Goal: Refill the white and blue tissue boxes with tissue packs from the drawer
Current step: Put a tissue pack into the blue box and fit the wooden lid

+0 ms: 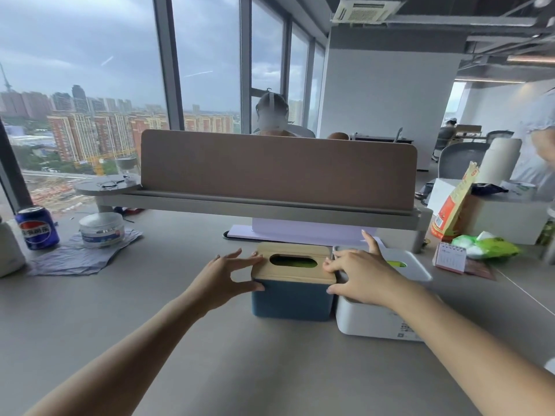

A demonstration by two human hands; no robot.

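The blue tissue box point(292, 300) stands mid-desk with a wooden lid point(292, 273) on top; green shows through the lid's oval slot. My left hand point(223, 276) pinches the lid's left edge, thumb against the box's upper side. My right hand point(359, 274) pinches the lid's right edge and lies over the white tissue box point(381, 321), which touches the blue box on its right. The white box has its grey lid point(416, 270) on, with a green pack showing in the slot. No drawer is in view.
A brown divider panel point(277, 169) on a grey shelf crosses the desk behind the boxes. At left stand a Pepsi can point(37, 228) and a plastic tub point(102, 229) on a cloth. At right are a small calendar point(450, 258), green packs point(492, 247), an orange bag point(456, 205). A person sits beyond the divider.
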